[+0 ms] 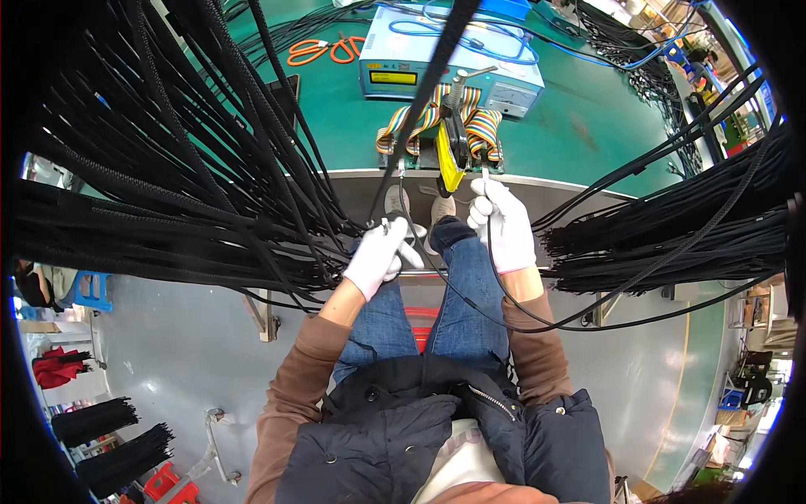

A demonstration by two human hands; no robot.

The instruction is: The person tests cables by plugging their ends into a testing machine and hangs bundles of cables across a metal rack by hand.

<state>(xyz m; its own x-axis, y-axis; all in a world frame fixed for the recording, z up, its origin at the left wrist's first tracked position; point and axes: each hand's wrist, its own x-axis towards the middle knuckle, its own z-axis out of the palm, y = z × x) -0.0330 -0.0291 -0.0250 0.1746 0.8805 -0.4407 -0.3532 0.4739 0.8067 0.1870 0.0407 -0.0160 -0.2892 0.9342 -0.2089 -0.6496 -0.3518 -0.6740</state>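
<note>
At two o'clock, right hand (509,228) pinches a plug (485,173) near the ribbon (484,128), left hand (376,256) at nine, grip unclear; skewed push could damage plug.

a white knit-like glove covers the left hand (378,256), and a matching white one covers the right hand (510,231); long brown sleeves (294,370) clothe both arms; over them sits a dark navy, padded sleeveless vest (361,437) with round snaps (410,449) and a pale metal-toothed zipper (493,401); a whitish top (462,462) shows at the neck; below are blue denim jeans (462,302) and light-coloured shoes (442,210).
</note>
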